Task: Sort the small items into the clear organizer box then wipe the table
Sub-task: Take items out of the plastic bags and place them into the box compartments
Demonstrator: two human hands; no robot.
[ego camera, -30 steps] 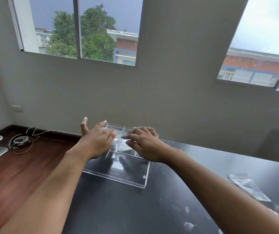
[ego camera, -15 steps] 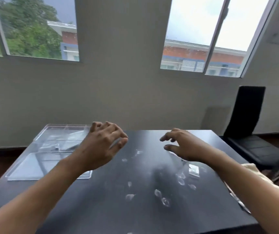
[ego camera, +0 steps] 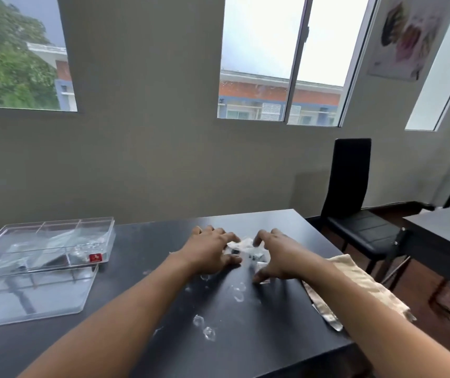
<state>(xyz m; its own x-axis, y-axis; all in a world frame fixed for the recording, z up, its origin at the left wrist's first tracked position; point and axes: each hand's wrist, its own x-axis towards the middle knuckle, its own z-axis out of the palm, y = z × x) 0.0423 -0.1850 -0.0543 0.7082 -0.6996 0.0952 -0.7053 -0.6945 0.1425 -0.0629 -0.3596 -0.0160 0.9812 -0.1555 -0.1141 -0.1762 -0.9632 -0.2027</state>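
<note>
On the black rectangular table (ego camera: pixel 245 336), both hands work a cluster of small items near the far right corner. The left hand (ego camera: pixel 210 251) lies palm down with its fingers spread and slightly bent, its fingertips at a small crumpled clear plastic packet (ego camera: pixel 241 245); whether it pinches the packet I cannot tell. The right hand (ego camera: pixel 278 255) arches over small dark and clear pieces (ego camera: pixel 257 259), fingers curved, thumb pressed to the tabletop; any hold is hidden.

More tiny clear bead-like pieces (ego camera: pixel 204 327) lie scattered toward the near edge. The clear compartmented acrylic organizer box (ego camera: pixel 54 241) sits at the table's left edge, its flat clear lid (ego camera: pixel 27 301) just in front of it. A beige folded cloth (ego camera: pixel 365 285) hangs at the right edge.

These pieces are probably light, hard and slippery, likely to skitter on the glossy surface; pinching each from its sides, or sweeping them together, seems wisest. The packet looks thin and limp, best taken by an edge.
</note>
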